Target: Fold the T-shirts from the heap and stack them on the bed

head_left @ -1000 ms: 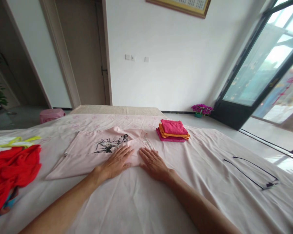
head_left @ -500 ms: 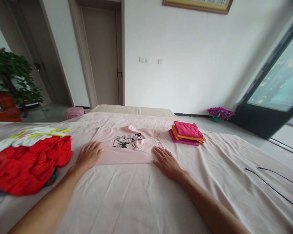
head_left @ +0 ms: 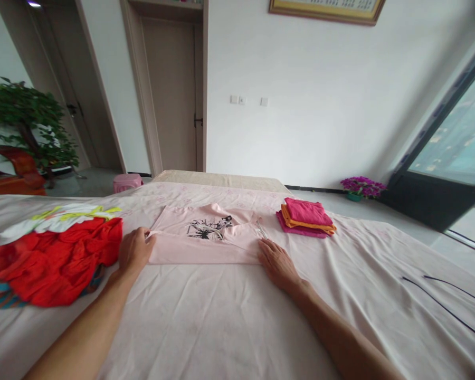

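A pale pink T-shirt (head_left: 206, 248) with a black print lies on the sheet, its near side folded over in a straight band. My left hand (head_left: 136, 249) is closed on the left end of this band, thumb and fingers pinching the cloth. At the other end, by the collar, my right hand (head_left: 277, 264) rests palm down with its fingers stretched out, touching the shirt's edge. Just left of my left hand is a loose heap with a red garment (head_left: 59, 258) and a white and yellow garment (head_left: 59, 219).
A folded stack of pink and orange clothes (head_left: 305, 216) sits beyond my right hand. Glasses, with their dark temples (head_left: 445, 306) showing, lie at the right on the bed sheet (head_left: 221, 322). Past the bed are a pink stool (head_left: 127, 182) and purple flowers (head_left: 362, 187).
My left hand has slid left along the shirt's folded edge, from lying flat to pinching its left end. My right hand stays by the collar. The view has turned left.
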A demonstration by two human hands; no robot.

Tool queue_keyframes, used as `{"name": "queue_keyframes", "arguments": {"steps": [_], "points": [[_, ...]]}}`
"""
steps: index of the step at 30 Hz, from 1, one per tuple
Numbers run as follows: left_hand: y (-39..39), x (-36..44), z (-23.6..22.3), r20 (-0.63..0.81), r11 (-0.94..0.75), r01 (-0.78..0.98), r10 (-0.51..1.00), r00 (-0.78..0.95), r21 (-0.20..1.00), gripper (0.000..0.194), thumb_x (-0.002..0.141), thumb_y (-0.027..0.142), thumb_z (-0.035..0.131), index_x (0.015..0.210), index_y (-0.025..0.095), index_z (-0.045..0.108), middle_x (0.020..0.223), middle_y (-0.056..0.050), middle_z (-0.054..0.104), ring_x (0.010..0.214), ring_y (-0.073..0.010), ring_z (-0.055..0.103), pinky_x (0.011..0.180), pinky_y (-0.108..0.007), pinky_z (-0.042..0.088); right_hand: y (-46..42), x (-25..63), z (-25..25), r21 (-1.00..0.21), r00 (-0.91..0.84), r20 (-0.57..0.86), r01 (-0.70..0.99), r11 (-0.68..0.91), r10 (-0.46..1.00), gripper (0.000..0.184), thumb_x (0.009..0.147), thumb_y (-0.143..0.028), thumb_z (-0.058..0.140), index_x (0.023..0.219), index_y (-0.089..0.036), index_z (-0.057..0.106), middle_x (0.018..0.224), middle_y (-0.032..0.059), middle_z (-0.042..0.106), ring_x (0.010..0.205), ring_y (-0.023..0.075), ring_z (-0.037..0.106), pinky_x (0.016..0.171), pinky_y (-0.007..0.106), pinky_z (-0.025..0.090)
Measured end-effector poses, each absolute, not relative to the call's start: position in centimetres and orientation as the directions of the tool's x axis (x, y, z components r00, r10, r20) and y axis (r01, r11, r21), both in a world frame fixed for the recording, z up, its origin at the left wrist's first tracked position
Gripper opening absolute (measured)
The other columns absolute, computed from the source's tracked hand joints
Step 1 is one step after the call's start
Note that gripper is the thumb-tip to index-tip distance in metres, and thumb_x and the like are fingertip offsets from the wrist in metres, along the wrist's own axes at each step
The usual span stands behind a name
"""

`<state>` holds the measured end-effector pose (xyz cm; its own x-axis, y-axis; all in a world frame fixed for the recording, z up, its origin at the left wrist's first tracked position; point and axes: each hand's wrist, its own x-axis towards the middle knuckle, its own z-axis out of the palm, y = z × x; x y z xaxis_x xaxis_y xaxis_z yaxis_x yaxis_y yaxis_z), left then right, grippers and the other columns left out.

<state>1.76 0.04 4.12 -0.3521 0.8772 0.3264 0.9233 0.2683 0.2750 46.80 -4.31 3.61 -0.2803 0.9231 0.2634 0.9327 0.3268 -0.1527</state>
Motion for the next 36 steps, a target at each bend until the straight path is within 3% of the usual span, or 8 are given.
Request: {"name": "queue_keyframes", "arguments": {"steps": [4, 13, 17, 20, 23, 28, 32, 36], "points": [[0.2, 1.4, 4.5, 0.260, 0.270, 0.883, 0.886, -0.384, 0.384, 0.043, 0.094, 0.048, 0.036, 0.121, 0.021, 0.056, 0.106, -0.012, 0.074, 0.094, -0.0279, 0.069, 0.070, -0.032, 0.046, -4.3, 46.7, 3.6, -0.143, -0.280, 0.257, 0.935, 0.323, 0.925, 0.049, 0.103, -0.038, 0.034, 0.144, -0.017, 0.051, 0.149, 0.0112, 0.051, 0.141, 0.0249, 0.041, 0.118, 0.042, 0.031], [-0.6, -0.2, 4.0, 0.180, 0.332, 0.913, 0.908, -0.378, 0.238, 0.049, 0.096, 0.048, 0.030, 0.127, 0.019, 0.055, 0.113, -0.017, 0.071, 0.094, -0.0342, 0.068, 0.067, -0.038, 0.046, -4.0, 47.3, 3.5, -0.122, -0.179, 0.241, 0.969, 0.213, 0.954, 0.048, 0.103, -0.039, 0.036, 0.146, -0.021, 0.049, 0.149, 0.0099, 0.050, 0.140, 0.0253, 0.042, 0.114, 0.040, 0.033], [-1.2, 1.1, 4.3, 0.451, 0.178, 0.979, 0.869, -0.202, 0.095, 0.049, 0.095, 0.040, 0.035, 0.133, 0.015, 0.052, 0.119, -0.019, 0.064, 0.100, -0.0338, 0.064, 0.079, -0.043, 0.049, -4.1, 47.6, 3.6, -0.111, -0.126, 0.259, 0.981, 0.159, 0.958, 0.046, 0.103, -0.037, 0.035, 0.143, -0.019, 0.052, 0.149, 0.0095, 0.051, 0.139, 0.0250, 0.042, 0.112, 0.039, 0.032], [-0.9, 2.2, 4.2, 0.570, -0.030, 0.993, 0.820, -0.042, 0.117, 0.039, 0.094, 0.037, 0.038, 0.122, 0.018, 0.059, 0.120, -0.014, 0.064, 0.109, -0.0287, 0.061, 0.092, -0.041, 0.048, -4.4, 47.3, 4.1, -0.098, -0.103, 0.311, 0.985, 0.140, 0.945, 0.044, 0.103, -0.035, 0.037, 0.141, -0.020, 0.052, 0.143, 0.0098, 0.055, 0.133, 0.0250, 0.045, 0.107, 0.037, 0.034], [-0.2, 2.8, 3.1, 0.531, -0.191, 0.952, 0.847, 0.038, 0.237, 0.032, 0.093, 0.037, 0.040, 0.112, 0.021, 0.060, 0.119, -0.009, 0.066, 0.112, -0.0238, 0.061, 0.097, -0.036, 0.048, -4.9, 47.0, 4.7, -0.062, -0.095, 0.339, 0.990, 0.123, 0.936, 0.043, 0.100, -0.037, 0.043, 0.139, -0.022, 0.054, 0.129, 0.0103, 0.062, 0.116, 0.0256, 0.052, 0.095, 0.037, 0.038], [1.0, 2.3, 1.0, 0.434, -0.229, 0.906, 0.899, 0.057, 0.356, 0.038, 0.093, 0.043, 0.038, 0.113, 0.019, 0.060, 0.120, -0.012, 0.068, 0.118, -0.0244, 0.061, 0.105, -0.039, 0.045, -5.6, 46.6, 5.5, -0.024, -0.078, 0.362, 0.995, 0.093, 0.929, 0.039, 0.100, -0.043, 0.045, 0.132, -0.025, 0.058, 0.113, 0.0088, 0.066, 0.102, 0.0256, 0.054, 0.087, 0.037, 0.037], [1.4, 1.9, 0.5, 0.434, -0.263, 0.908, 0.895, 0.104, 0.325, 0.047, 0.094, 0.047, 0.035, 0.122, 0.017, 0.059, 0.127, -0.014, 0.066, 0.121, -0.0257, 0.060, 0.108, -0.042, 0.043, -5.4, 46.3, 5.3, -0.080, -0.042, 0.304, 0.994, 0.069, 0.952, 0.039, 0.097, -0.044, 0.051, 0.128, -0.024, 0.061, 0.110, 0.0076, 0.069, 0.100, 0.0255, 0.057, 0.086, 0.036, 0.037], [1.4, 2.1, 0.4, 0.427, -0.301, 0.916, 0.889, 0.167, 0.267, 0.052, 0.096, 0.048, 0.034, 0.130, 0.015, 0.056, 0.131, -0.015, 0.064, 0.124, -0.0268, 0.058, 0.110, -0.044, 0.041, -4.6, 46.1, 5.2, -0.168, -0.106, 0.313, 0.972, 0.165, 0.944, 0.034, 0.097, -0.035, 0.051, 0.128, -0.024, 0.061, 0.109, 0.0055, 0.070, 0.099, 0.0225, 0.059, 0.087, 0.033, 0.038]]}}
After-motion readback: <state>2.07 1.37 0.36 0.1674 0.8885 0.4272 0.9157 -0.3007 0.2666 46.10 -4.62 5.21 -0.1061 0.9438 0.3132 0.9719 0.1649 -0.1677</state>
